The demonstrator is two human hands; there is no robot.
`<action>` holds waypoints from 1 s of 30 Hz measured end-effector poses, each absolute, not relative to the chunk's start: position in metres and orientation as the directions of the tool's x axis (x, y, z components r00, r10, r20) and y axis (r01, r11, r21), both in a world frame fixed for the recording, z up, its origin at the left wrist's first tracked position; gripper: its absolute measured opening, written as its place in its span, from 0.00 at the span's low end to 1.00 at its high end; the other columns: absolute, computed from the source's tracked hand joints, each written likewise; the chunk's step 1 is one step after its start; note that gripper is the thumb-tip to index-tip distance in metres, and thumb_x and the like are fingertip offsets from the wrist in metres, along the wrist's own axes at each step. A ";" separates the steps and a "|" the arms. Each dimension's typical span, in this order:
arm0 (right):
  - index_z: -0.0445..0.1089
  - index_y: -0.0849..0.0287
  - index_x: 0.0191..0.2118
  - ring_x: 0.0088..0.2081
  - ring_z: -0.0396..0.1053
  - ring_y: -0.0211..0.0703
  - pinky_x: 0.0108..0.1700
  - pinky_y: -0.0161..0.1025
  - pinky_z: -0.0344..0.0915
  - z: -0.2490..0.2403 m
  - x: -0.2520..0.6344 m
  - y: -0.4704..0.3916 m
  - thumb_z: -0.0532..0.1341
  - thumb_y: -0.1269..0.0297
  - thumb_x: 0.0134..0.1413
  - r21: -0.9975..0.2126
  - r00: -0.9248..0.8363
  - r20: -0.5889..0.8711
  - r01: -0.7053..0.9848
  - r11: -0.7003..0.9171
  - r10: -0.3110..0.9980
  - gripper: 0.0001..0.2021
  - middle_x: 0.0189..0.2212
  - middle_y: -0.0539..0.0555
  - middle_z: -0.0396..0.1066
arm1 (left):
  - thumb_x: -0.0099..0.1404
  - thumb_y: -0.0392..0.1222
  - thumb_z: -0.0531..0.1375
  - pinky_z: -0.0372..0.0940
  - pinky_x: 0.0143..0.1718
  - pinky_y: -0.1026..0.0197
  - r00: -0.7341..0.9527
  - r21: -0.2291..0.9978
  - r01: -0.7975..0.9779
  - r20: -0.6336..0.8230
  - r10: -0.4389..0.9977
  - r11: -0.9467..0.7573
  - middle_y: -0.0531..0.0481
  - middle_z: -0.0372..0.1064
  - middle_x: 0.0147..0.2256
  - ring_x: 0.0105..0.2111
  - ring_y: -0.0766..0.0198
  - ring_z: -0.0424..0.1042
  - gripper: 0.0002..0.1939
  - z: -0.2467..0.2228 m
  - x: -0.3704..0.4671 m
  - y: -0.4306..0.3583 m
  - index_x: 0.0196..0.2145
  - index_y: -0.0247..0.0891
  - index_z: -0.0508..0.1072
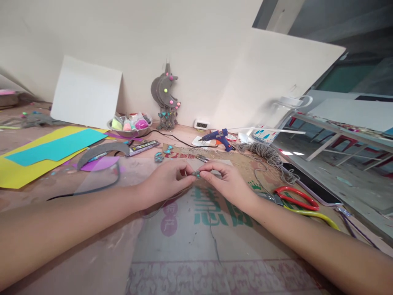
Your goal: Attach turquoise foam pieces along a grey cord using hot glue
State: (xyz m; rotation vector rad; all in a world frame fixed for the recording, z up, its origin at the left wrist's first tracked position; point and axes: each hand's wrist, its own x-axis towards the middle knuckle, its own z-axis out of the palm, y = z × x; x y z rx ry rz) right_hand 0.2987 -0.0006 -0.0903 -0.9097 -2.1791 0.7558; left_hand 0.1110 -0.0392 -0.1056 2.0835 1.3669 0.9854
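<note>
My left hand point(172, 178) and my right hand point(225, 180) meet over the middle of the cardboard sheet point(184, 246). Thumb and forefinger of each are pinched on one small grey-and-teal piece point(197, 174), too small and too covered by fingertips to name more closely. A thin grey cord point(166, 201) loops out below my left hand. Beyond the fingers lie small teal-and-grey pieces point(159, 157) on the cardboard. A grey crescent-moon hanging decoration point(166, 92) with coloured balls and teal bits leans against the wall.
A blue glue gun point(217, 137), a coil of grey cord point(264, 155) and a clear plastic jug point(273, 119) stand behind. To the right lie red-and-yellow-handled scissors point(297, 198) and a phone point(310, 184). Coloured sheets point(55, 147), a grey crescent point(102, 151) and a bowl point(132, 132) are left.
</note>
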 end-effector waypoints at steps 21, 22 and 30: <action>0.71 0.59 0.34 0.33 0.69 0.40 0.36 0.37 0.65 -0.094 0.298 0.002 0.60 0.62 0.50 -0.744 -0.489 0.310 0.409 0.528 0.815 0.07 0.30 0.51 0.72 | 0.60 0.47 0.55 0.57 0.27 0.65 0.177 0.796 0.526 0.243 0.954 -0.300 0.54 0.65 0.27 0.26 0.68 0.63 0.11 -0.103 0.109 -0.036 0.30 0.36 0.69; 0.71 0.60 0.31 0.33 0.68 0.39 0.36 0.36 0.64 -0.094 0.298 0.002 0.60 0.62 0.50 -0.738 -0.492 0.314 0.411 0.535 0.812 0.07 0.30 0.51 0.72 | 0.60 0.48 0.55 0.57 0.27 0.65 0.186 0.797 0.522 0.240 0.953 -0.303 0.54 0.65 0.27 0.26 0.67 0.63 0.12 -0.103 0.109 -0.036 0.30 0.36 0.70; 0.68 0.61 0.29 0.30 0.65 0.37 0.34 0.34 0.62 -0.092 0.296 -0.001 0.58 0.63 0.51 -0.733 -0.515 0.286 0.425 0.531 0.808 0.07 0.27 0.50 0.68 | 0.63 0.49 0.53 0.60 0.32 0.63 0.192 0.801 0.485 0.294 0.936 -0.351 0.50 0.70 0.35 0.32 0.64 0.66 0.15 -0.100 0.108 -0.040 0.40 0.39 0.72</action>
